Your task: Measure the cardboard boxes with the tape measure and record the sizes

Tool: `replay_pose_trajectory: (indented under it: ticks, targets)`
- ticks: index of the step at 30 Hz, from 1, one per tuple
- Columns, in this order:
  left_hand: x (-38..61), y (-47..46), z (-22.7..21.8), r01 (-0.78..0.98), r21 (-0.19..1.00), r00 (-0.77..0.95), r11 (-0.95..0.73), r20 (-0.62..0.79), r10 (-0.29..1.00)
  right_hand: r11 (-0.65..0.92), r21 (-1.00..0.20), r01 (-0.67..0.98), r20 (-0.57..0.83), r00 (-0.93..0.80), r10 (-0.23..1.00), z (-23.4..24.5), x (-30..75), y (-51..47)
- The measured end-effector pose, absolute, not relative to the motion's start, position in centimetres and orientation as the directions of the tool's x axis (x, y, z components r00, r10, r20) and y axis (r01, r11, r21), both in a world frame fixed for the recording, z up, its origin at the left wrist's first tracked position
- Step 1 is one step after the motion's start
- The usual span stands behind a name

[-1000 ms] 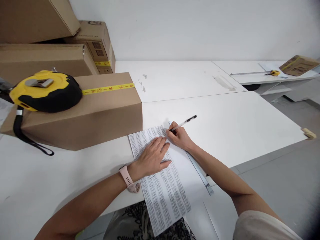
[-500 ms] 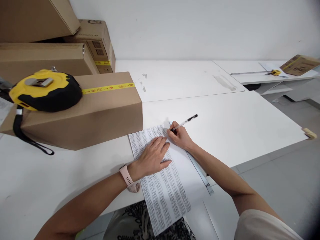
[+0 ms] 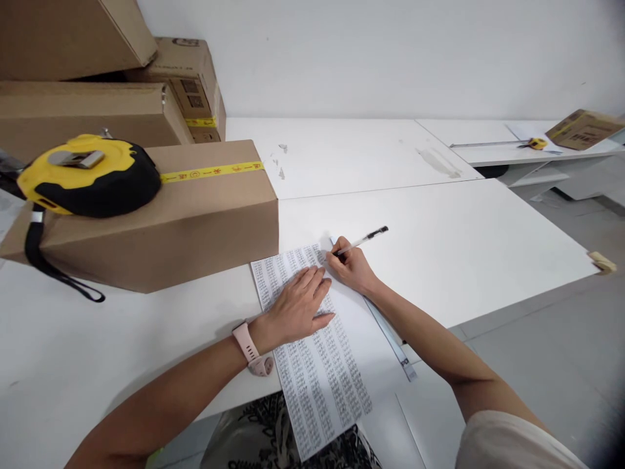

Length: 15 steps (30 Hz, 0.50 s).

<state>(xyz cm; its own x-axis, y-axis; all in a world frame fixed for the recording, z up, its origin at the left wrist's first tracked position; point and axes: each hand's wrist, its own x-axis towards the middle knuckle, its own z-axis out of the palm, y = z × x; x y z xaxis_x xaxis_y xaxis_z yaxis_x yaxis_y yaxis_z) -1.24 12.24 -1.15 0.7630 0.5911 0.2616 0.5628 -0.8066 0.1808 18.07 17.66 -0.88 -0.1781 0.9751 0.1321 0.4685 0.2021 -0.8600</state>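
A sheet of paper [image 3: 317, 381] covered in columns of dense handwriting lies over the near table edge, its lower end hanging past it. Flat on this sheet rests my left hand [image 3: 303, 305], fingers stretched out and holding nothing. My right hand [image 3: 350, 266] is closed around a clear pen with a black cap end [image 3: 364, 240], which slants up to the right. The pen's tip is hidden behind my fingers, near the top right of the writing. Under my right forearm runs a pale blue strip [image 3: 390, 339] along the paper's right side.
A cardboard box [image 3: 209, 225] with yellow tape stands left of the paper, a yellow and black tape measure [image 3: 92, 174] on top. More boxes [image 3: 83, 111] are stacked behind. Far right, another tape measure [image 3: 537, 143] lies extended beside a small box [image 3: 583, 130] on the white table [image 3: 439, 241].
The pen's upper end has tilted very slightly to the right and down. Both hands and the paper stay in nearly the same place.
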Motion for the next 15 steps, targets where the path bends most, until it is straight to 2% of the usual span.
replay_pose_trajectory:
  ticks: [15]
  targets:
    - [-1.19, 12.22, -1.06, 0.566, 0.171, 0.766, -0.806, 0.252, 0.591, 0.201, -0.849, 0.488, 0.119, -0.194, 0.974, -0.64, 17.94, 17.68]
